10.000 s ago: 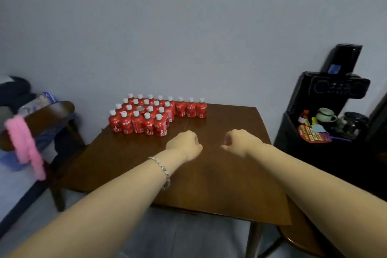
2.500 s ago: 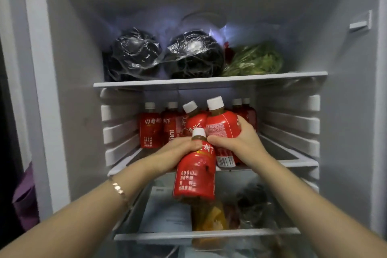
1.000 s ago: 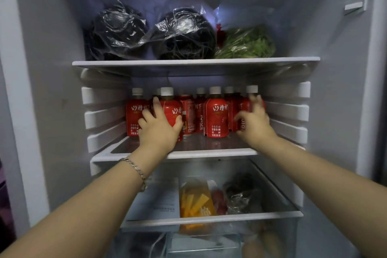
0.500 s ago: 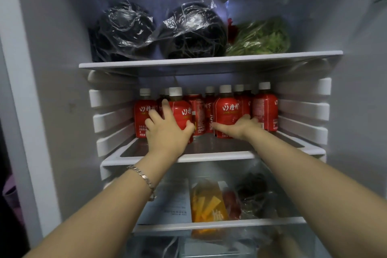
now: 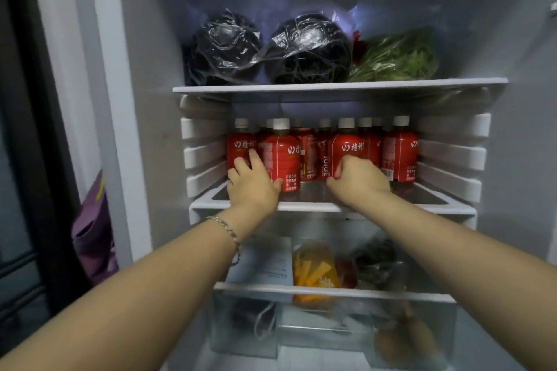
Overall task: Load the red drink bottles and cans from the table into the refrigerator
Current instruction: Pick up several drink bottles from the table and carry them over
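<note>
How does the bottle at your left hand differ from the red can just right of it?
The bottle has a white cap; the can has none. The bottle stands further forward, the can behind it. The left hand touches the bottle, not the can. Both are red, upright, on the middle shelf.

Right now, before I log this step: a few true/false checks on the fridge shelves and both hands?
1. The red bottles stand upright on the middle shelf. True.
2. The top shelf holds drinks. False: it holds two dark wrapped bundles and bagged greens.
3. A red can stands among the bottles. True.
4. The left hand holds a bottle in the air. False: it touches the front-left bottle, which stands on the shelf.
5. The right hand is at the middle shelf. True.
</note>
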The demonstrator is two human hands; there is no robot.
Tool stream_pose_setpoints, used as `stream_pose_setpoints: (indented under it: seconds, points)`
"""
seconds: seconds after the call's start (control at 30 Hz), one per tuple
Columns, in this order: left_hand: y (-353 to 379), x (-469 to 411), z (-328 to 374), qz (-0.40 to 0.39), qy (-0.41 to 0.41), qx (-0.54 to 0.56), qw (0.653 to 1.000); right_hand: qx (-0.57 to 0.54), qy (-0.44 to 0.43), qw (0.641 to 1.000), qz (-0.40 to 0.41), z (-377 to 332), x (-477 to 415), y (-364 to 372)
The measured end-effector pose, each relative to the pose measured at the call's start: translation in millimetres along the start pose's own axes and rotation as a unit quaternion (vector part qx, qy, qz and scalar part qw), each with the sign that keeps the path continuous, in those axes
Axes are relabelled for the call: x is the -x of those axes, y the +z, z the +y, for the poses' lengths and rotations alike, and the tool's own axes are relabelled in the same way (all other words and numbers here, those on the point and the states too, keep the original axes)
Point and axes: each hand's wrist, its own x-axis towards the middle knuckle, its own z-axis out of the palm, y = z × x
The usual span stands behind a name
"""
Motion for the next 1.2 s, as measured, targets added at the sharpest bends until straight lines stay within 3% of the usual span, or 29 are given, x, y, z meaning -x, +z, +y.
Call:
stream_pose_setpoints:
  seconds: [0.1, 0.2, 0.3, 0.37, 0.43, 0.63, 0.7, 0.8, 0.83, 0.87, 0.9, 1.13, 1.2]
  points:
    - [-26.7, 33.3, -27.6, 0.017, 0.032, -0.030, 0.999, -0.022, -0.103, 0.991, -0.083, -24.2, 28.0, -5.5]
    - [-56.5, 65.9, -50.6, -0.054, -0.001, -0.003, 0.999, -0.046, -0.182, 0.973, -0.137, -46.7, 51.9, -1.7]
    - [-80.7, 113.5, -82.9, -0.165, -0.116, 0.004, 0.979, -0.076, -0.251, 0.941, -0.212, -74.6, 91.8, 10.8]
    - [-100.0, 164.9, -111.0, -0.231, -0.207, -0.001, 0.951, -0.052, -0.321, 0.900, -0.289, -101.2, 135.9, 20.5]
    - [-118.9, 211.5, -134.5, -0.246, -0.272, -0.020, 0.930, -0.023, -0.385, 0.854, -0.349, -125.3, 177.6, 29.0]
    - [-213.9, 400.6, -187.5, -0.135, -0.453, -0.048, 0.880, -0.016, -0.550, 0.698, -0.458, -202.1, 350.4, 9.0]
    - [-234.1, 444.8, -189.1, -0.112, -0.492, -0.050, 0.862, -0.018, -0.590, 0.668, -0.453, -216.2, 389.3, 3.1]
    - [-294.1, 561.9, -182.7, -0.058, -0.577, -0.076, 0.811, -0.034, -0.671, 0.588, -0.451, -241.9, 500.4, -29.1]
    - [-297.5, 571.1, -183.0, -0.051, -0.583, -0.078, 0.807, -0.025, -0.678, 0.584, -0.445, -240.0, 509.2, -35.7]
    - [-333.1, 643.3, -172.4, -0.019, -0.626, -0.106, 0.772, -0.042, -0.718, 0.531, -0.448, -251.0, 578.0, -62.6]
    - [-340.0, 660.3, -172.0, -0.011, -0.631, -0.107, 0.768, -0.038, -0.722, 0.530, -0.443, -251.0, 593.4, -72.6]
    - [-453.9, 898.3, -86.5, 0.069, -0.733, -0.153, 0.659, -0.076, -0.811, 0.370, -0.446, -251.2, 841.4, -196.4]
    - [-474.9, 951.2, -63.5, 0.099, -0.747, -0.156, 0.638, -0.088, -0.822, 0.346, -0.443, -244.2, 900.2, -225.4]
